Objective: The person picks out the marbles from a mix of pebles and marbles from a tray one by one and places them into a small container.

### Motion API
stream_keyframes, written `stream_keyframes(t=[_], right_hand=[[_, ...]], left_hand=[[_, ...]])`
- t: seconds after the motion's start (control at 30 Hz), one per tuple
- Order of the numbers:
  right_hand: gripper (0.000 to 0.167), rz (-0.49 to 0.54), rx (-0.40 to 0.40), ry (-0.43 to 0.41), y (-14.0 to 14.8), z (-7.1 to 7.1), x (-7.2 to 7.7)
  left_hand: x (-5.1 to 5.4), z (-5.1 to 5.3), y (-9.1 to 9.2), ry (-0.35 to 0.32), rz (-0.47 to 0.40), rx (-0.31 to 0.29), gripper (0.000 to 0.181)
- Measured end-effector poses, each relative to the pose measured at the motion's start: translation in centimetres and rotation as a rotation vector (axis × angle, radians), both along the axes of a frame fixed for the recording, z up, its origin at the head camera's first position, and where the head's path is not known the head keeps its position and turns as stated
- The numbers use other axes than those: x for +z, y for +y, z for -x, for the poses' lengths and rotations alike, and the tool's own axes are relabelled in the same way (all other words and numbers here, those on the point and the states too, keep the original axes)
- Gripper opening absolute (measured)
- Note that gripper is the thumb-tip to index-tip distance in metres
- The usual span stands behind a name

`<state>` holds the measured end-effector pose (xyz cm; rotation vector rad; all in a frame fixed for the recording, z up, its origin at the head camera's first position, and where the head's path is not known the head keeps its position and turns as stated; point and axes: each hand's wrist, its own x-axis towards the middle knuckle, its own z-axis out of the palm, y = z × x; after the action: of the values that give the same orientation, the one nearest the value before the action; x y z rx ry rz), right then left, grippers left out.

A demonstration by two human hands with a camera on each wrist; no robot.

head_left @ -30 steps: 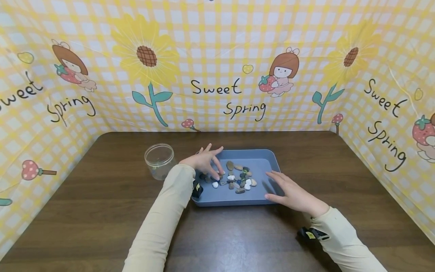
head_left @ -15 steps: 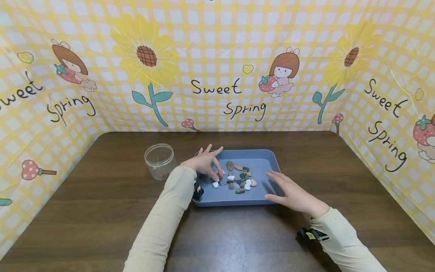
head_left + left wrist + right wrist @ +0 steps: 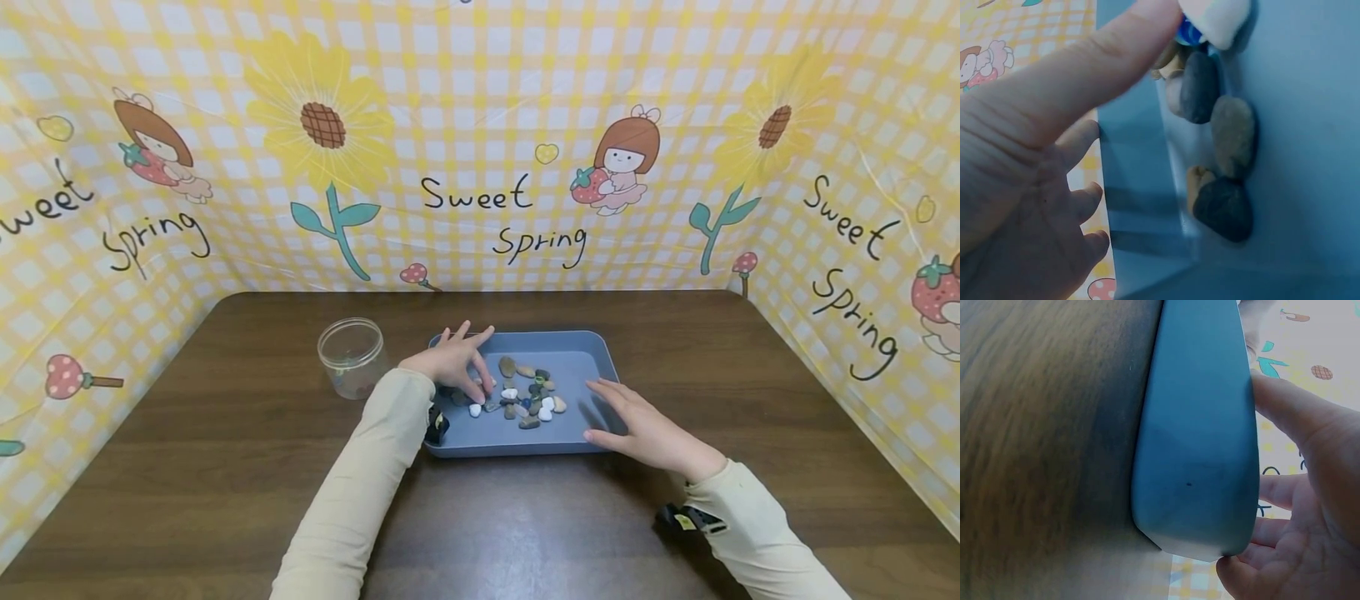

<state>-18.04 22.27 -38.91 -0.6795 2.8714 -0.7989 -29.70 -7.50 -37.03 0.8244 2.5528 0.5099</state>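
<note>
Over the blue tray (image 3: 495, 439), the left grip (image 3: 453, 362), hold unclear, apparently picks pebbles (image 3: 546, 412), next needing precise pinching; the right grip (image 3: 643, 423) splays loosely.

Screened-off tabletop booth, brown wood-grain table (image 3: 690, 350), yellow checked "Sweet Spring" cloth (image 3: 480, 108) on three sides

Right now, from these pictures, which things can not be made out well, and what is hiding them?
Head view: whether the left hand pinches anything; its own fingers cover the spot.
Head view: the faint marks in or on the jar; too small to name.
Left wrist view: the rest of the white stone; cut off by the top edge.
Right wrist view: the inside of the tray; hidden by its outer wall.
</note>
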Motion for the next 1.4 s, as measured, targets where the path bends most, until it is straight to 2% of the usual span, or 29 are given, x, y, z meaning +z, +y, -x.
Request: stream_keyframes(t=[0.23, 0.5, 1.07, 1.27, 1.4], right_hand=[[0.072, 0.001, -0.004, -0.001, -0.02, -0.1, 0.14], [0.071, 0.005, -0.003, 0.001, -0.06, -0.14, 0.19], [0.072, 0.001, -0.001, -0.008, -0.06, -0.05, 0.15], [0.073, 0.002, -0.004, -0.012, -0.06, -0.06, 0.15], [0.073, 0.004, -0.003, -0.013, -0.04, -0.07, 0.17]], left_hand=[[0.27, -0.14, -0.07, 0.021, 0.031, -0.02, 0.012], [0.35, -0.34, 0.03, 0.014, 0.036, -0.01, 0.017], [0.25, -0.42, 0.36, 0.068, 0.066, -0.039, 0.011], [0.06, -0.24, 0.24, 0.078, 0.045, -0.043, 0.009], [0.17, -0.15, 0.15, 0.061, -0.001, -0.05, 0.009]])
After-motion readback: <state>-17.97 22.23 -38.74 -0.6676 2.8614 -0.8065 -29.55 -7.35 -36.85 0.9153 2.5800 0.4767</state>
